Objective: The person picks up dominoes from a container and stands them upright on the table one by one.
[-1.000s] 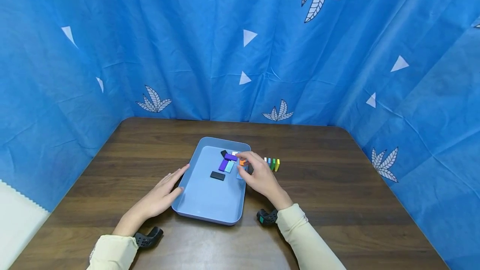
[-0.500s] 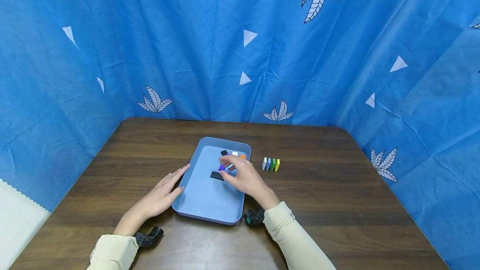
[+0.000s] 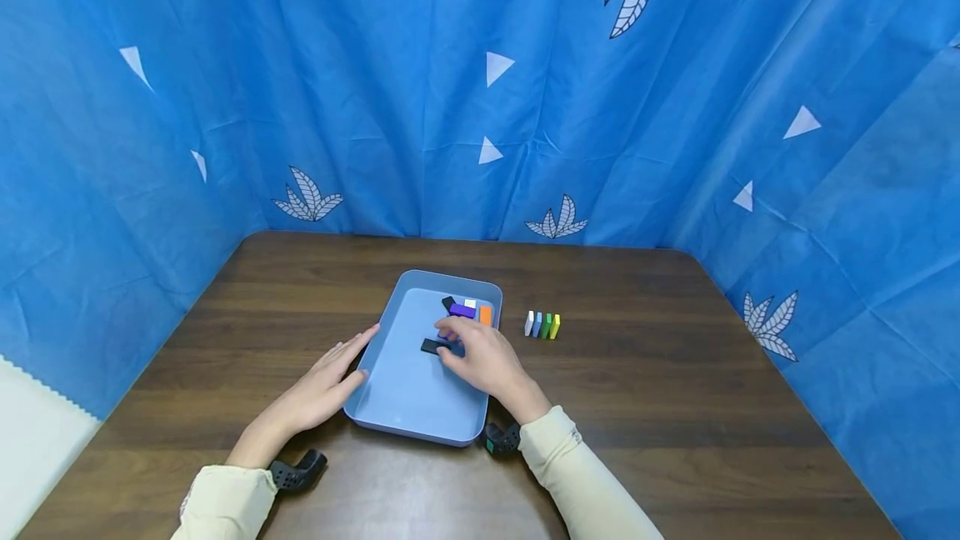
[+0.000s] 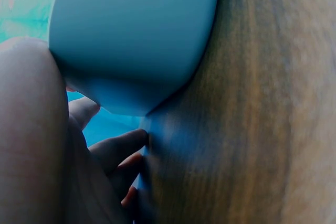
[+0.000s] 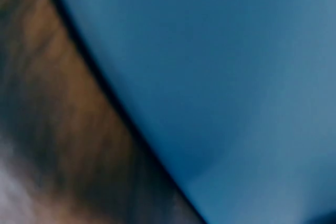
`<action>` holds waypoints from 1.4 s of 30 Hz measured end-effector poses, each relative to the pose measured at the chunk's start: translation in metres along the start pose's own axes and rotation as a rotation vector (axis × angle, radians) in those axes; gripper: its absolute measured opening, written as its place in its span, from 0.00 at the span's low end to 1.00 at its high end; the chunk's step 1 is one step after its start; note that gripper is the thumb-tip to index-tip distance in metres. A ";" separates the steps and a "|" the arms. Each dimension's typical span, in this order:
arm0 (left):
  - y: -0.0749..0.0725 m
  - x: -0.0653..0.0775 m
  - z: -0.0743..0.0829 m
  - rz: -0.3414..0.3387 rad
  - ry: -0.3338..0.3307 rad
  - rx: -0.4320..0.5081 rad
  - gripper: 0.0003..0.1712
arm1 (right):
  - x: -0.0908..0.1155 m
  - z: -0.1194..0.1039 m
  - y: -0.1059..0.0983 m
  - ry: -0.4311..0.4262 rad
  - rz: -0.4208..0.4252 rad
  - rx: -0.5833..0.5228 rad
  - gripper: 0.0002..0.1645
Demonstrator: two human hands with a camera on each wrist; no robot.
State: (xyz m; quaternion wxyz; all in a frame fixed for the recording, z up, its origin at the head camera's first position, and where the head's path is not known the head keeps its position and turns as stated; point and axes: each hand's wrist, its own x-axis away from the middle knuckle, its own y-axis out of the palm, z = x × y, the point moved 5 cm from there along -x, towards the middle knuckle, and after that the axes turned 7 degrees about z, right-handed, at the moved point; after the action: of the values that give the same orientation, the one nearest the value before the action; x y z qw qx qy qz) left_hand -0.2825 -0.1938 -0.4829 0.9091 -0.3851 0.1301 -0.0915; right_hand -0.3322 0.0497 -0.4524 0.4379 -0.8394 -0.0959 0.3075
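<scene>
A blue tray lies on the table, and my left hand rests along its left side with fingers extended. In the left wrist view the tray's outer wall stands beside that hand. My right hand is over the tray's middle, thumb and fingertips apart. Close to its thumb lies a black block, partly covered by the hand. Beyond the fingers are a purple block, a white block, an orange block and another black block. Other blocks are hidden under the hand.
Right of the tray, several thin blocks stand upright in a row, from a white one to a yellow one. The wooden table is backed by a blue patterned curtain.
My right hand has moved left across the tray, from beside the orange block to the black block. The orange block and the upright row have come into view. My left hand stays put.
</scene>
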 end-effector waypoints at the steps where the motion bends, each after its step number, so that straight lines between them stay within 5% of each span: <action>1: -0.001 0.000 0.000 -0.002 0.000 0.001 0.37 | 0.000 -0.001 0.000 0.000 -0.009 0.011 0.20; 20: -0.003 0.002 -0.003 0.002 -0.008 -0.022 0.37 | 0.000 -0.006 0.006 -0.034 -0.112 0.131 0.20; 42: 0.000 0.001 0.001 0.006 0.004 -0.015 0.37 | 0.004 -0.003 0.000 -0.072 -0.038 0.079 0.20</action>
State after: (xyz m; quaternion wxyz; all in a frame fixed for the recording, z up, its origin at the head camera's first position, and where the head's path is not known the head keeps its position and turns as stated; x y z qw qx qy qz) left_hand -0.2812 -0.1936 -0.4826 0.9061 -0.3915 0.1337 -0.0888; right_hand -0.3274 0.0490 -0.4531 0.4728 -0.8077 -0.1155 0.3327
